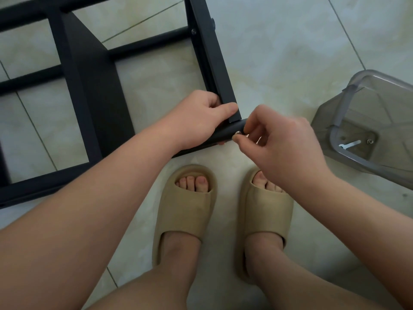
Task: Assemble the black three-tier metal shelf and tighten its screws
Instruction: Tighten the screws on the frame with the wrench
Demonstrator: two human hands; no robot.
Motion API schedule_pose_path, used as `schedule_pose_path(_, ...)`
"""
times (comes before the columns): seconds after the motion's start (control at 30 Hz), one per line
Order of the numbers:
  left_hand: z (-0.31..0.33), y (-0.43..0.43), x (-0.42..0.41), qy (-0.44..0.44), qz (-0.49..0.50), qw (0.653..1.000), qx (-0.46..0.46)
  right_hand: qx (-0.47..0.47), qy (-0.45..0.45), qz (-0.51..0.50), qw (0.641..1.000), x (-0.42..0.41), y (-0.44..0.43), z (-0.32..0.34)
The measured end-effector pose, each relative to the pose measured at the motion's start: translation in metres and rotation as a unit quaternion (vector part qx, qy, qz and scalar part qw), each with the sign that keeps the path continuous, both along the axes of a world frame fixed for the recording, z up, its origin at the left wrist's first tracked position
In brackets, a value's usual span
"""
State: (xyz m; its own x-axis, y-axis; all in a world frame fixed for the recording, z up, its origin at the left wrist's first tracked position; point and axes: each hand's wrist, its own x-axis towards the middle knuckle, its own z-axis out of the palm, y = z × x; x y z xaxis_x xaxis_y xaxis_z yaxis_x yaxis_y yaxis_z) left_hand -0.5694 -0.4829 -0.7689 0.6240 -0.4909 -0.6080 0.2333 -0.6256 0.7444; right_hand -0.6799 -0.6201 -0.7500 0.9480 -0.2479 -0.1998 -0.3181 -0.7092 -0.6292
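Fingers (253, 117) on the right hand (281, 142) are pinched together round a small silver screw (238, 132), thumb and forefinger, holding it right at the end of the black round tube (223, 134) at the near corner of the shelf (89, 90). Only got the one head view to go by, looking straight down, so that's all you get. Left hand (199, 118) grips that same corner, thumb laid across the foot of the angled upright (209, 54) and the other fingers curled under the tube, clamping the two pieces together. Shelf itself is lying on the tiled floor (290, 41), stretching away up and left, with the near corner just in front of the person's tan slippers (185, 211). Off to the right, well apart from the frame, sits a clear grey plastic tub (335, 104) with a small white spanner-looking tool (350, 144) and what looks like a spare screw (369, 141) in the bottom. So I reckon we're at the hand-starting stage for this corner's screw. Can't tell if the thread has caught, since the fingertips hide the hole. Next move, as I see it: hold the left-hand clamp steady so the holes line up, twirl the screw in straight by hand, then fetch the tool from the tub for the proper tightening. Cross-threading is the risk if the upright slips.
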Motion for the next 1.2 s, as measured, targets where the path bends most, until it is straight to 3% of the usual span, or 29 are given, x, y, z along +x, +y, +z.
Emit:
schedule_pose_path(0.2,0.021,-0.005,-0.005,-0.173,0.066,0.975,0.122,0.014,-0.014,0.025,0.999,-0.013,-0.011,0.014)
schedule_pose_path(0.3,0.043,-0.018,-0.007,-0.275,0.055,0.953,0.111,-0.027,-0.021,0.021,0.999,-0.03,-0.031,0.024)
schedule_pose_path(0.5,0.071,-0.078,-0.031,-0.283,-0.1,0.953,0.024,-0.123,-0.011,-0.02,0.992,-0.073,-0.095,0.036)
schedule_pose_path(0.6,0.068,-0.111,-0.049,-0.293,-0.205,0.934,0.022,-0.138,0.024,-0.066,0.988,-0.09,-0.134,0.032)
schedule_pose_path(0.67,0.058,-0.129,-0.062,-0.321,-0.293,0.9,0.038,-0.141,0.073,-0.094,0.983,-0.096,-0.161,0.023)
schedule_pose_path(0.8,0.025,-0.153,-0.079,-0.426,-0.507,0.745,0.076,-0.157,0.203,-0.079,0.963,-0.09,-0.204,-0.006)
schedule_pose_path(0.87,0.009,-0.161,-0.081,-0.451,-0.548,0.7,0.081,-0.205,0.274,-0.039,0.939,-0.082,-0.22,-0.023)
schedule_pose_path(1.0,-0.014,-0.173,-0.08,-0.448,-0.558,0.696,0.064,-0.309,0.356,0.054,0.881,-0.068,-0.242,-0.052)
schedule_pose_path(1.2,-0.034,-0.169,-0.076,-0.472,-0.52,0.711,0.012,-0.374,0.345,0.097,0.855,-0.068,-0.261,-0.077)
